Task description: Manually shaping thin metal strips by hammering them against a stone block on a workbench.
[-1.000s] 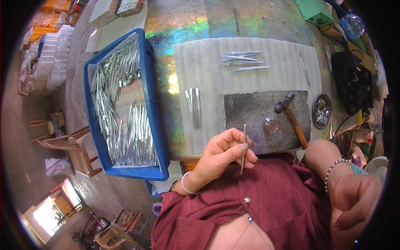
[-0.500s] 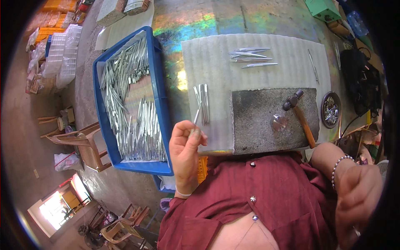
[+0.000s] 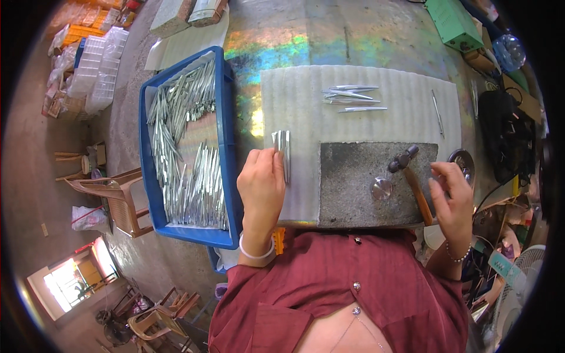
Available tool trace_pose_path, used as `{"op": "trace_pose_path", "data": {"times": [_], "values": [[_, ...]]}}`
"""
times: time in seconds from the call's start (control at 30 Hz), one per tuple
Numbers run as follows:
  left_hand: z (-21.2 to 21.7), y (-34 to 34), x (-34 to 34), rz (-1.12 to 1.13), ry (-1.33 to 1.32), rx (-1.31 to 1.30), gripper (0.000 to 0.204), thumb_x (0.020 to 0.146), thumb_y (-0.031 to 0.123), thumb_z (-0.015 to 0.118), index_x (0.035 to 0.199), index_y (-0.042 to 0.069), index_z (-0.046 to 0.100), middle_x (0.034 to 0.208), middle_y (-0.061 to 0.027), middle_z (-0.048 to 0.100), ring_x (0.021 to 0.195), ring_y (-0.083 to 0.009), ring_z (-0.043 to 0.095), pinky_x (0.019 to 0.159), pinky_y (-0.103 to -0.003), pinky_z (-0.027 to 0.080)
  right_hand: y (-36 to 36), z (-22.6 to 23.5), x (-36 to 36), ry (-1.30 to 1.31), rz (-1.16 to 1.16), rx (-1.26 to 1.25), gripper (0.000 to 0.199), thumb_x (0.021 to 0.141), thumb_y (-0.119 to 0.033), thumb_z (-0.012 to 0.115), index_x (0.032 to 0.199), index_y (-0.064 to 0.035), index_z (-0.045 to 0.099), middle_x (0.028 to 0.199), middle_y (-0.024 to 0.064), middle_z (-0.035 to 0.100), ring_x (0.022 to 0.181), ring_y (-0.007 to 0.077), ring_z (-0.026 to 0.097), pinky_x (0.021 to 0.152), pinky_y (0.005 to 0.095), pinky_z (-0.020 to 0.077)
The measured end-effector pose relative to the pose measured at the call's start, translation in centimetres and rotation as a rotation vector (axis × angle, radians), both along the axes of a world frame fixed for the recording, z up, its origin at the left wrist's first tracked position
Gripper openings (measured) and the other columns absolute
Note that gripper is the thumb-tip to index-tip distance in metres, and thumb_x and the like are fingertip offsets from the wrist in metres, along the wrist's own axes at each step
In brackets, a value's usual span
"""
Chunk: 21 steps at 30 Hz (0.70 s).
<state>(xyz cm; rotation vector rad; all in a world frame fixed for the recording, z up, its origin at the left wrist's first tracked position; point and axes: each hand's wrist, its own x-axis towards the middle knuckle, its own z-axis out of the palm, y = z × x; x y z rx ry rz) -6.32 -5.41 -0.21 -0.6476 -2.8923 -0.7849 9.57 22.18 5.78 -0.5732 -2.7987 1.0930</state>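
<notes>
Left hand [image 3: 261, 179] flat, fingers together, pressing small bunch of metal sticks [image 3: 283, 152] on white mat [image 3: 353, 123]. Right hand [image 3: 452, 197] half curled, empty, beside hammer [image 3: 409, 176] on grey stone block [image 3: 365, 182]. Step looks like setting sticks down; next likely gripping hammer handle.

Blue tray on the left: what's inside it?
The blue tray holds a heap of thin silvery metal strips, lying mostly lengthwise. A bare patch of pale lining shows mid-tray. Whatever lies beneath the strips is covered. The left hand rests just outside it.
</notes>
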Motion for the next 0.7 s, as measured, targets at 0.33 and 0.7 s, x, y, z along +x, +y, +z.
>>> {"op": "trace_pose_path", "data": {"times": [0.33, 0.7], "values": [[-3.9, 1.3, -0.7, 0.041, -0.057, -0.092, 0.019, 0.082, 0.009, 0.062, 0.099, 0.003, 0.056, 0.086, -0.0144, 0.060, 0.073, -0.0335, 0.060, 0.062, -0.040, 0.048, -0.3, -1.6, 0.6, -0.036, 0.127, 0.150, 0.041, 0.072, -0.004, 0.063, 0.111, 0.0007, 0.050, 0.105, 0.0178, 0.050, 0.098, 0.0361, 0.051, 0.084, 0.0408, 0.0418], [-0.2, 9.5, -4.5, -0.315, -0.112, 0.191, 0.011, 0.079, 0.005, 0.063, 0.090, 0.004, 0.061, 0.081, -0.0130, 0.057, 0.071, -0.0295, 0.059, 0.063, -0.037, 0.046, -0.6, -2.1, 1.9, -0.101, 0.060, 0.081, 0.042, 0.071, 0.001, 0.056, 0.111, -0.0008, 0.046, 0.098, 0.0164, 0.049, 0.083, 0.0352, 0.054, 0.071, 0.0427, 0.0445]]}}
